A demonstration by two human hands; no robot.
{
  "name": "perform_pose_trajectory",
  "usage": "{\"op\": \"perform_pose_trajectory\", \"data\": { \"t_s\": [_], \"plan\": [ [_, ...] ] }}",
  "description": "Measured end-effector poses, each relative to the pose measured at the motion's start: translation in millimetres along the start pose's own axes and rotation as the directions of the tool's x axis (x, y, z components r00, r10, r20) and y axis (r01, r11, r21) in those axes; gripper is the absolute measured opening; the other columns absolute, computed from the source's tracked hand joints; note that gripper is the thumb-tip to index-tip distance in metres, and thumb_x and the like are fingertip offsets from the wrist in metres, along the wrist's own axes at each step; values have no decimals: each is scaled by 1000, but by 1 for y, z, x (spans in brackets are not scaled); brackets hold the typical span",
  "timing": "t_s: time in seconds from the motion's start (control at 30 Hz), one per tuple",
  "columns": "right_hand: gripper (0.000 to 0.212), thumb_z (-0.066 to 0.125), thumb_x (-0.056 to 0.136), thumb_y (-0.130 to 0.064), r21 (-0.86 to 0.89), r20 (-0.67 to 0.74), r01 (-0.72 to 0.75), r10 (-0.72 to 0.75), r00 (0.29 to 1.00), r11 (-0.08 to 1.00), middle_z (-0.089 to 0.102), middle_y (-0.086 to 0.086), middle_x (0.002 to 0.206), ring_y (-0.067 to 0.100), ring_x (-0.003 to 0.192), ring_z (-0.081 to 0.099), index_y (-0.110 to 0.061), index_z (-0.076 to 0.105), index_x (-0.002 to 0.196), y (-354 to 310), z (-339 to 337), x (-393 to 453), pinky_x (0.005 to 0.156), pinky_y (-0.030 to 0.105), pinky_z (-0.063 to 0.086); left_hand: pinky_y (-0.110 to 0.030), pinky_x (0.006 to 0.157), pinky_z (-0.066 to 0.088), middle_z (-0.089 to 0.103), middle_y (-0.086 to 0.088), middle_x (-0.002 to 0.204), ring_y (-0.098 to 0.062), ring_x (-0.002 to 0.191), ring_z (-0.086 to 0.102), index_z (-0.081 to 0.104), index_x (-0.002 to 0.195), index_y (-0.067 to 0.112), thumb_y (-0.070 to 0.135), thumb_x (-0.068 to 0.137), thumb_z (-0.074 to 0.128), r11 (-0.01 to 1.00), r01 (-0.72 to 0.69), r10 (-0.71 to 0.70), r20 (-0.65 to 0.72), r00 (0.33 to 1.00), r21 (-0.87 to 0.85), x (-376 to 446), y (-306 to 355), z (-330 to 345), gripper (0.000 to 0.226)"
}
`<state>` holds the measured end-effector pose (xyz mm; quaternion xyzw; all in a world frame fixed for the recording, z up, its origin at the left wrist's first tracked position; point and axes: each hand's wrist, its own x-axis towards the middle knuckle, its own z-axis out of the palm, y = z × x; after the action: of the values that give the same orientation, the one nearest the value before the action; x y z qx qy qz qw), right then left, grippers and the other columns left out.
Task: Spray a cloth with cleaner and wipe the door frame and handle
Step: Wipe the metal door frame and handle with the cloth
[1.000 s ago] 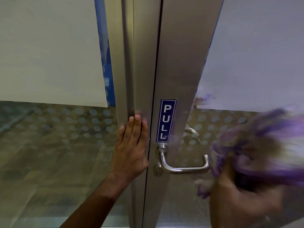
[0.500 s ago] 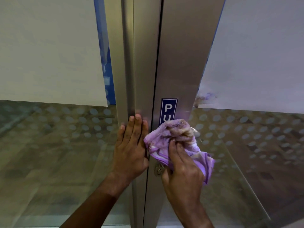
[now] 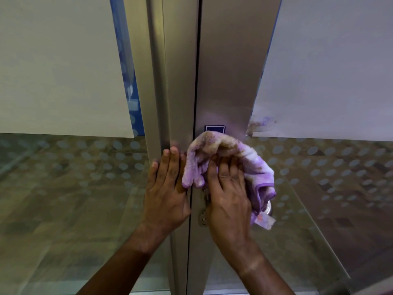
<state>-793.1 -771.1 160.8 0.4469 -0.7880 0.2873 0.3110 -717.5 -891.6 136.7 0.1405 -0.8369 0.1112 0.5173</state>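
- The right hand (image 3: 228,194) presses a bunched purple cloth (image 3: 229,158) against the metal door frame (image 3: 225,81), its fingers laid over the cloth's lower folds and slightly bent into them, the thumb side toward the door gap.
- The left hand (image 3: 167,188) lies flat on the neighbouring frame post (image 3: 170,92), fingers straight and close together, pointing up, holding nothing.
- The two hands sit side by side at the same height, the left fingers just beside the cloth's left edge, which hangs over the dark gap between the two metal uprights.
- The cloth is soiled, with brownish stains across its pale top fold; a darker purple hem shows at its right side, and a small label hangs from its lowest corner.
- The cloth covers nearly all of the blue sign (image 3: 214,128), of which only the top strip shows just above it.
- The door handle (image 3: 268,208) is mostly hidden behind the right hand and cloth; a short rounded bit of bright metal shows at the cloth's lower right, and part of the lock fitting (image 3: 203,216) shows just left of the right wrist.
- To either side of the frame are glass panels (image 3: 340,188) with a frosted upper band and a dotted pattern below.
- A brownish and purple smear (image 3: 260,123) marks the lower left corner of the right frosted band, near the frame's edge.
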Motion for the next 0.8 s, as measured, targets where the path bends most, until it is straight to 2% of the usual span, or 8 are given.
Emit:
{"op": "perform_pose_trajectory", "data": {
  "t_s": [0.1,0.17,0.27,0.33,0.43,0.57,0.7,0.8],
  "plan": [
    [52,45,84,-8,-54,22,20,-19,1000,998,57,20,137,39,127,53,-2,55,134,3,3,-10,106,49,38,-36,124,-6,-18,-2,165,-19,153,-11,-8,156,12,34,103,7,1000,2,-2,24,1000,4,1,0,-2,59],
    [52,62,76,-6,-59,57,33,-30,998,998,62,19,131,38,120,60,-3,62,128,8,3,-21,100,50,46,-37,124,-7,-21,-5,164,-21,153,-13,-9,156,10,46,103,9,999,-20,18,68,998,39,0,-1,-4,67],
    [75,85,55,-6,-44,143,16,-10,990,999,63,17,131,35,121,60,-5,64,126,12,0,-25,102,48,46,-38,124,-8,-23,-8,163,-22,152,-15,-10,155,7,50,101,21,997,-31,25,85,996,70,-1,-3,-5,76],
    [81,79,54,-8,-39,146,41,-35,989,998,57,19,137,36,129,52,-5,59,132,9,-4,-17,112,44,33,-37,124,-8,-22,-6,164,-21,153,-14,-10,155,9,43,101,21,998,-29,26,61,998,48,0,-2,-5,71],
    [78,56,66,-14,-16,72,84,-83,994,996,36,18,151,34,142,31,-6,44,143,4,-8,6,119,41,14,-35,124,-7,-19,-2,165,-18,153,-12,-10,156,13,31,103,14,1000,-8,8,7,1000,-3,2,1,-3,61],
    [72,40,76,-17,-1,9,89,-89,996,996,12,12,154,30,146,19,-7,34,148,0,-6,22,121,42,7,-36,125,-5,-14,-2,166,-20,154,-7,-7,157,15,14,85,36,1000,-10,10,-13,1000,5,0,0,-1,84],
    [73,43,74,-18,-11,75,54,-53,996,999,29,17,156,31,146,23,-7,40,146,2,-5,5,121,43,12,-35,125,-5,-16,1,165,-17,153,-9,-9,157,16,32,103,9,1000,0,0,-4,1000,-27,3,2,-3,59],
    [73,53,72,-20,-55,181,63,-52,982,996,42,21,150,34,142,29,-6,45,143,8,-4,-11,119,43,16,-35,124,-7,-21,-3,164,-18,153,-13,-11,156,12,45,102,6,1000,-19,18,61,998,16,2,0,-5,65]
  ]
}}
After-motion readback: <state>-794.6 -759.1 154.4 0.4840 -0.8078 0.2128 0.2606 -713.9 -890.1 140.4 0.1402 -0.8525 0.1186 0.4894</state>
